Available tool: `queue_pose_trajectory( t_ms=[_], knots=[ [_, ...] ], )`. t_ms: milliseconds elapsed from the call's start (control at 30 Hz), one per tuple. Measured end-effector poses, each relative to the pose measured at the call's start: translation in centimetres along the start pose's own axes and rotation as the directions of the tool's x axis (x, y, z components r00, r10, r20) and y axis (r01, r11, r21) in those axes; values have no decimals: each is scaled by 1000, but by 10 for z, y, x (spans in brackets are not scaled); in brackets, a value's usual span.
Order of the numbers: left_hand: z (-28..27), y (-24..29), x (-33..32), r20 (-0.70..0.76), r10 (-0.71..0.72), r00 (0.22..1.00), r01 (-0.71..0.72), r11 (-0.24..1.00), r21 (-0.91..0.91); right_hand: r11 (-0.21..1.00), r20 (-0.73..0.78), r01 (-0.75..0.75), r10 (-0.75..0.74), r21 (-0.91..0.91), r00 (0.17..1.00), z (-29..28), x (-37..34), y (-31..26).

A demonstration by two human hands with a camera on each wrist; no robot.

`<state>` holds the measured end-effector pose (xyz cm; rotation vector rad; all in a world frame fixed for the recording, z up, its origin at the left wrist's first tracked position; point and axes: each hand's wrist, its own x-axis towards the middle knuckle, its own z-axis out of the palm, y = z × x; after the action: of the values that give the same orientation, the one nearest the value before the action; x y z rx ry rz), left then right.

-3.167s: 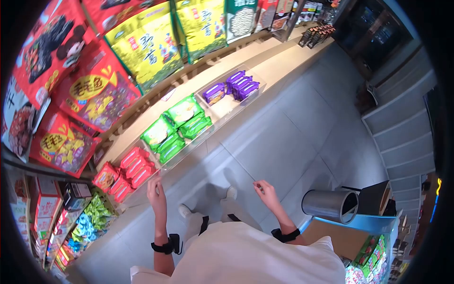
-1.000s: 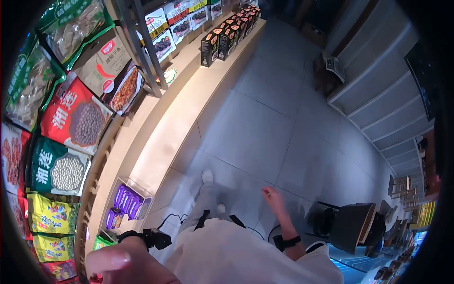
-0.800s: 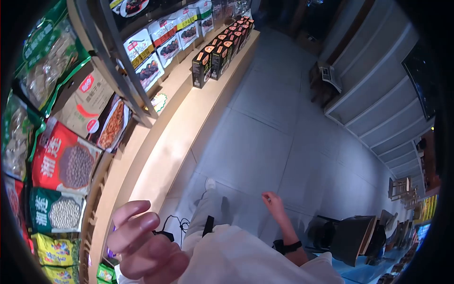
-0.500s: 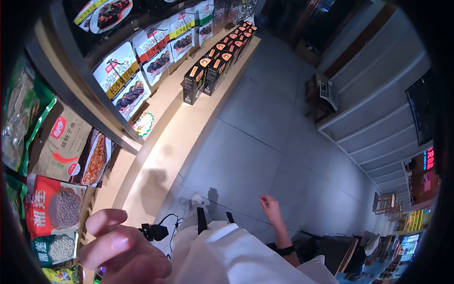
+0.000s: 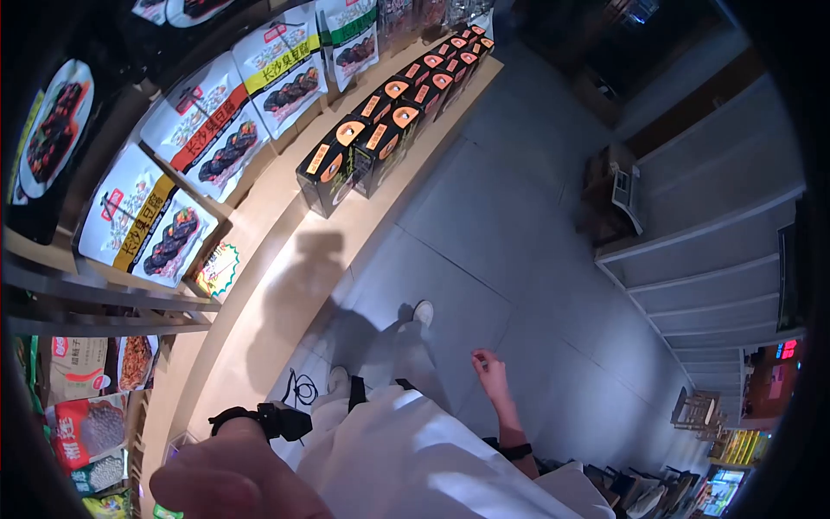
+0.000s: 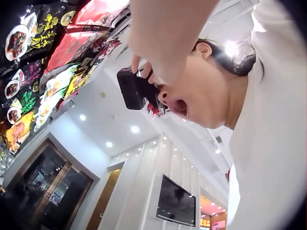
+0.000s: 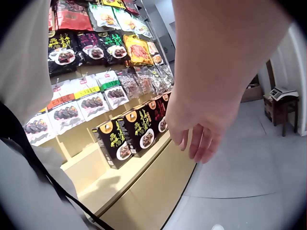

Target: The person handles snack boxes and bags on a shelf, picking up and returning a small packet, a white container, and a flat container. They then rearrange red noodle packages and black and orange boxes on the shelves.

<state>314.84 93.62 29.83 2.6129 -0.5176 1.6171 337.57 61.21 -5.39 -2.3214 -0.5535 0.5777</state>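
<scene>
My left hand (image 5: 226, 480) looms large at the lower left of the head view, close to the lens. The left wrist view shows that hand (image 6: 165, 45) raised to a black device (image 6: 132, 88) in front of the face, its fingers against the device's edge; their grip is partly hidden. Empty and loosely bent, my right hand (image 5: 491, 374) hangs over the grey floor (image 5: 458, 233). Seen from the right wrist, the hand (image 7: 199, 120) points downward beside a row of black boxes (image 7: 139, 129) on a wooden ledge (image 7: 156, 165), apart from them.
White food bags (image 5: 216, 125) stand behind the black boxes (image 5: 376, 143) in the head view. More packets (image 5: 91, 428) are at the lower left. A small table (image 5: 612, 199) is by the right wall, and a cable (image 5: 303, 389) lies near my feet.
The view has moved along the shelf, bringing the black boxes closer. My left hand has risen from beside the snack trays to near the lens; my right hand stays low and empty.
</scene>
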Motion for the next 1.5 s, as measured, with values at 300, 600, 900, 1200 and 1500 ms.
queue_pose_trajectory(
  t_ms=[300,600,900,1200,1500],
  knots=[
    [274,-79,23,188,-642,743,629,766,130,994,-42,101,-102,-29,994,-125,223,39],
    [369,-155,-69,254,-895,367,826,440,353,957,99,274,-265,-97,959,-172,414,-6],
    [453,-255,-99,110,-971,212,926,235,296,878,162,432,-404,-208,900,-199,585,-91],
    [498,-292,-85,57,-996,63,928,80,363,635,275,674,-618,-379,737,-239,776,-165],
    [613,-284,-44,-136,-988,-67,902,-118,416,264,478,871,-751,-414,455,-232,1005,-213]
  ],
)
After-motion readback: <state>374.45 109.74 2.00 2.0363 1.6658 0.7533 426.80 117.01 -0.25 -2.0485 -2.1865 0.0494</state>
